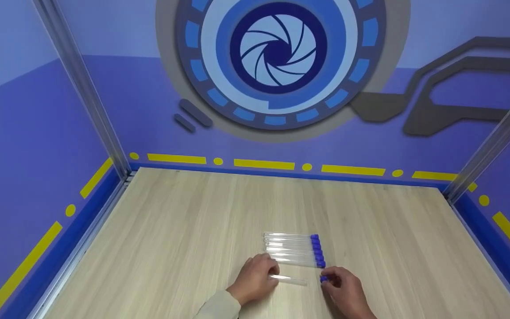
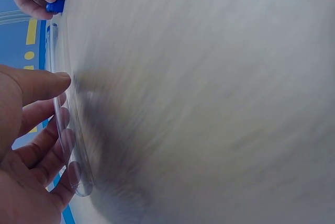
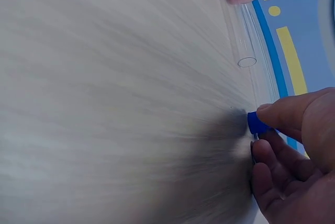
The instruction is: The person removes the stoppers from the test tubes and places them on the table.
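Note:
My left hand (image 1: 257, 277) holds a clear test tube (image 2: 69, 145) between thumb and fingers, close over the table. The tube's uncapped mouth (image 3: 247, 62) points right, toward my right hand (image 1: 345, 290). A small blue cap (image 3: 257, 123) is pinched between the right thumb and fingers, a short gap away from that mouth. Just beyond both hands, several capped test tubes (image 1: 290, 249) lie side by side in a row, their blue caps (image 1: 317, 250) all at the right end. My left fingers overlap the nearest tube's rounded end in the head view.
The pale wood-grain table (image 1: 184, 221) spreads around the hands. Blue printed walls (image 1: 126, 110) stand behind it and at both sides, with metal posts (image 1: 84, 88) at the corners.

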{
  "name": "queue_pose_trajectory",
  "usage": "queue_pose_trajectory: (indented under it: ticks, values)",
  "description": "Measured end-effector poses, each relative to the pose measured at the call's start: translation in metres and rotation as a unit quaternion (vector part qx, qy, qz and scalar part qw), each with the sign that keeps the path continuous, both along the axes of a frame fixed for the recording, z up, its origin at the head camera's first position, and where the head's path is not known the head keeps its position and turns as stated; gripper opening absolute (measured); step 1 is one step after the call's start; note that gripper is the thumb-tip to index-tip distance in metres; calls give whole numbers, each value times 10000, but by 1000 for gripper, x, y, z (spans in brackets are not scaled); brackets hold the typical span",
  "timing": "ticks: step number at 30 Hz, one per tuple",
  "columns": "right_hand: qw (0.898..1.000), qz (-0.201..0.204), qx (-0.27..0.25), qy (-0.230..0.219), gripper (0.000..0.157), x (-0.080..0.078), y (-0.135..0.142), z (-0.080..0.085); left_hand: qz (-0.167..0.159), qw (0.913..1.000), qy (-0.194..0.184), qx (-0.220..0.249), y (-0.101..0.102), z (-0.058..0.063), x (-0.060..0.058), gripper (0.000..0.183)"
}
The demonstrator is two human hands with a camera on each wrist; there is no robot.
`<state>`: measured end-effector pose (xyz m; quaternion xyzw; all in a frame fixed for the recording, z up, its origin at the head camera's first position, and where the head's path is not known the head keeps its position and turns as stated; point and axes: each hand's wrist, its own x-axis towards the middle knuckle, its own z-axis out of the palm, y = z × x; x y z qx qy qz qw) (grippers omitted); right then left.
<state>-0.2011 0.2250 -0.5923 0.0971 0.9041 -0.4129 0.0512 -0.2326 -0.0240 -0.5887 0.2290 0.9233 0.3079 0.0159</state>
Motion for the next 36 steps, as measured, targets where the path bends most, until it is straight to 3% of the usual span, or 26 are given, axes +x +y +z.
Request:
queue_pose_trajectory:
  ticks: [6,13,27,36]
  values:
    - [9999,-155,21,26,18,-1,0,2,27,9999,-115,7,-1,0,0,7]
    - [9997,0,174,184,19,1,0,1,-42,9999,127,-46,-1,-1,1,9]
    - [9992,322,230,-57,20,-1,2,0,-102,9997,204,-42,1,-1,1,10]
    - [9996,174,37,-208,24,-1,0,-1,-143,9997,68,-201,1,0,1,11]
